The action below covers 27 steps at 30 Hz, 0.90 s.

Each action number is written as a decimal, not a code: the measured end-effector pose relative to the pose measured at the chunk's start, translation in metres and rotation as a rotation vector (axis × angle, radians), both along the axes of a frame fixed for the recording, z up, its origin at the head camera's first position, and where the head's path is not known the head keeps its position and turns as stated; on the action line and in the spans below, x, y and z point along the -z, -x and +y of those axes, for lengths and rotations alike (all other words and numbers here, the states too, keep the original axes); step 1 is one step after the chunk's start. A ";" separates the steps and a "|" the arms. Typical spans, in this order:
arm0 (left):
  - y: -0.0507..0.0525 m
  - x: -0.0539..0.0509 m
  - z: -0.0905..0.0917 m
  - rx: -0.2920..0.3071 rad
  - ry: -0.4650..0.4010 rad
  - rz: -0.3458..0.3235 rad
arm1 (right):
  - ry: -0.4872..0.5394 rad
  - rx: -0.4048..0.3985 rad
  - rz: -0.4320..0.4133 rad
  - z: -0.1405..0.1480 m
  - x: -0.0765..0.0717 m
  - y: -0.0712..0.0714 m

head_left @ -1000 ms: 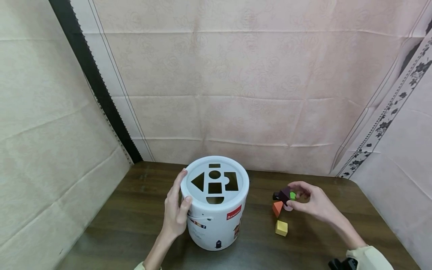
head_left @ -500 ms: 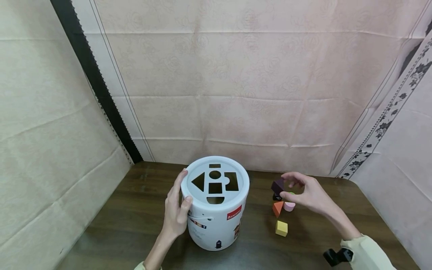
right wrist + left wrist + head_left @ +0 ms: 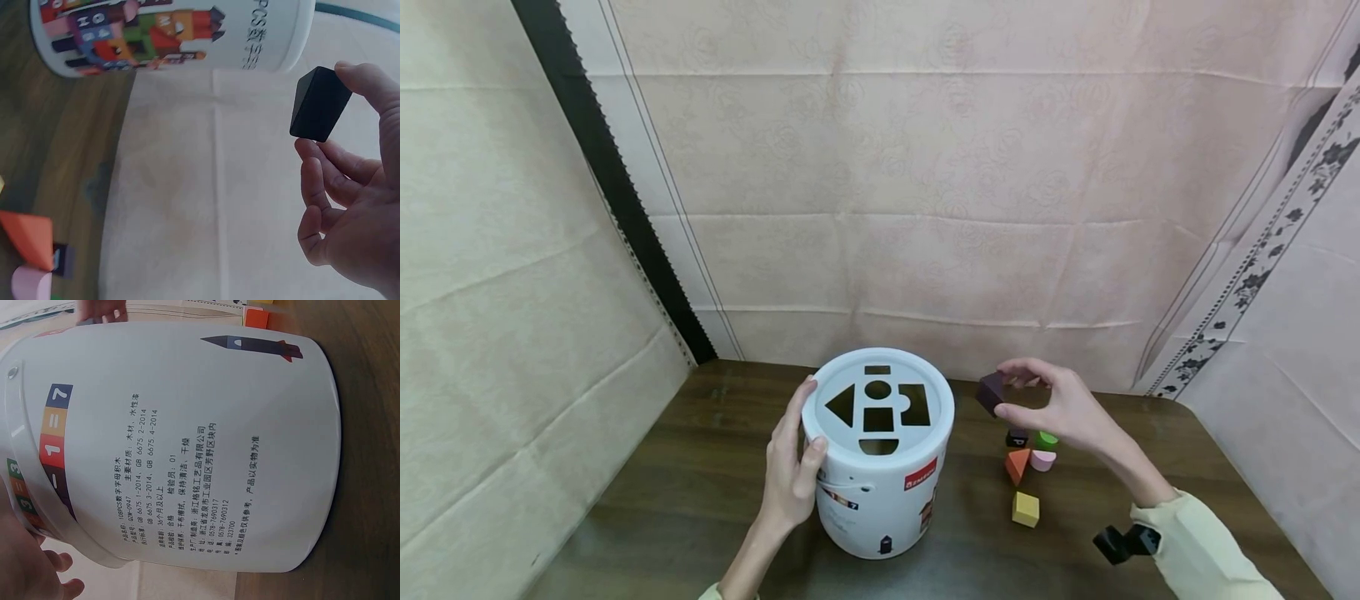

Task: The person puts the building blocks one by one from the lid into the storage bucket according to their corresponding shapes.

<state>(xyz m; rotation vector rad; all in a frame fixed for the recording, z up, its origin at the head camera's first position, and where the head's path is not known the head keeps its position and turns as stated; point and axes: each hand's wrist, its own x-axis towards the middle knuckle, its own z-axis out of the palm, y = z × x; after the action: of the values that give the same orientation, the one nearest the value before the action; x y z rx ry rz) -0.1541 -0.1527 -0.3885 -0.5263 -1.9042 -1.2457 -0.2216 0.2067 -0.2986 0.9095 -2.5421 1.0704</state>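
Observation:
A pale blue bucket (image 3: 880, 492) stands upright on the table, its lid (image 3: 842, 442) cut with several shaped holes. My left hand (image 3: 793, 475) holds the bucket's left side, fingers and thumb on the lid's rim; in the left wrist view that hand (image 3: 37, 569) is partly cut off. To the right of the bucket, my right hand (image 3: 1060, 404) pinches a dark block (image 3: 991, 393) between thumb and fingers, above the table. The right wrist view shows the dark block (image 3: 320, 105) held at the fingertips of the right hand (image 3: 356, 206), apart from the bucket (image 3: 250, 37).
On the wooden table (image 3: 685, 500), right of the bucket, lie a black lettered block (image 3: 1017, 438), a green block (image 3: 1046, 441), an orange triangular block (image 3: 1017, 465), a pink block (image 3: 1042, 460) and a yellow block (image 3: 1026, 509). Cloth walls (image 3: 925, 208) stand behind and at both sides.
My right hand has lifted the dark block away from the other blocks, up and leftward toward the bucket. The left hand has stayed on the bucket.

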 end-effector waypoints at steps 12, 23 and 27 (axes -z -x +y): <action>0.001 -0.001 0.001 -0.001 -0.005 0.004 | 0.035 -0.077 0.003 -0.035 -0.014 0.003; 0.001 0.001 0.000 -0.005 -0.008 0.024 | 0.051 -0.134 -0.010 -0.064 -0.021 0.002; 0.001 0.002 0.000 -0.002 -0.010 0.028 | 0.043 -0.156 -0.008 -0.076 -0.023 0.002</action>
<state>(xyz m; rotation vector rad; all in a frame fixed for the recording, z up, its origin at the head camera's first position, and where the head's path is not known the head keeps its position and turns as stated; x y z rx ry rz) -0.1554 -0.1523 -0.3902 -0.5337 -1.8736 -1.2400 -0.2239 0.1306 -0.2755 1.1093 -2.4780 1.1698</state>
